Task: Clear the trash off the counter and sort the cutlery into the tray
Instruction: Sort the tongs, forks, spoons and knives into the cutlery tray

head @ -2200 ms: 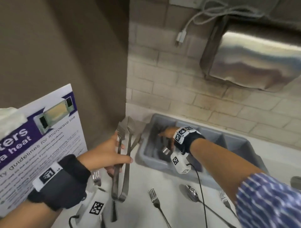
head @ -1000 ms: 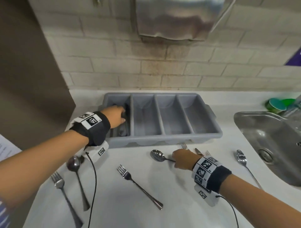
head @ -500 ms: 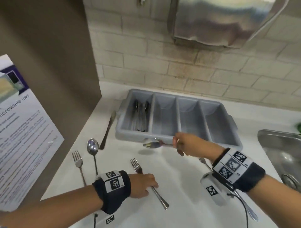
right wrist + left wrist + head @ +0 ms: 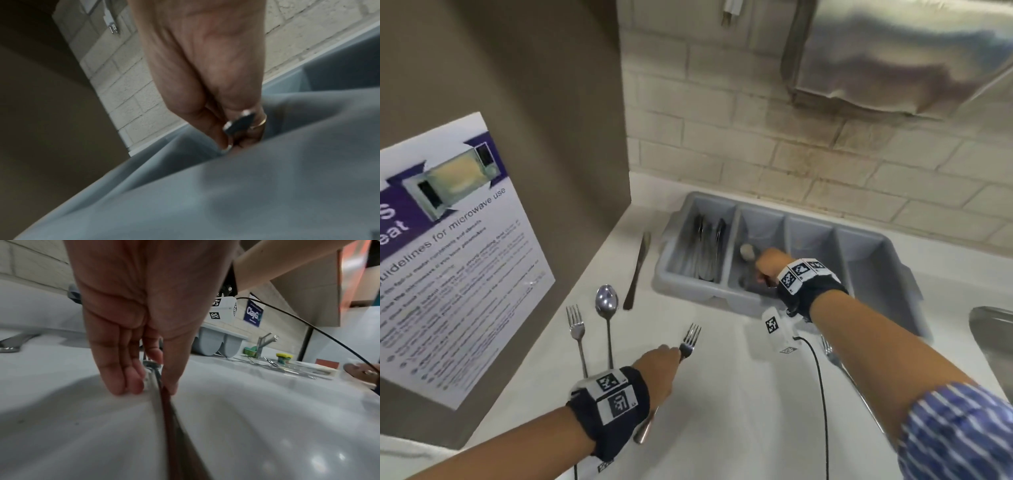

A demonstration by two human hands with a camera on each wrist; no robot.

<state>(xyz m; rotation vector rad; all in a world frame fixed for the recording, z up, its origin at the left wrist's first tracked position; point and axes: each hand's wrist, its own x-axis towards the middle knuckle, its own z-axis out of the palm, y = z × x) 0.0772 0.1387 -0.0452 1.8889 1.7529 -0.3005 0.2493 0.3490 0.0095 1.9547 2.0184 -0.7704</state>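
The left hand pinches the neck of a silver metal fork between thumb and fingertips, tines pointing away toward the wall; the left wrist view shows the fingers pressed together on one side of the stem and the thumb on the other, low over the white counter. The right hand reaches into the second compartment from the left of the grey plastic four-compartment cutlery tray, its fingers curled round the handle of a silver metal spoon, whose bowl shows just beyond the knuckles. The right wrist view confirms the handle end pinched between thumb and fingers. The tray's leftmost compartment holds dark metal cutlery, too blurred to tell apart. On the counter left of the tray lie a silver table knife, a second spoon and a second fork, side by side and apart. Another utensil lies partly hidden under the right forearm. A printed microwave-guidelines poster hangs on the brown panel at left, and a steel sink edges in at right.
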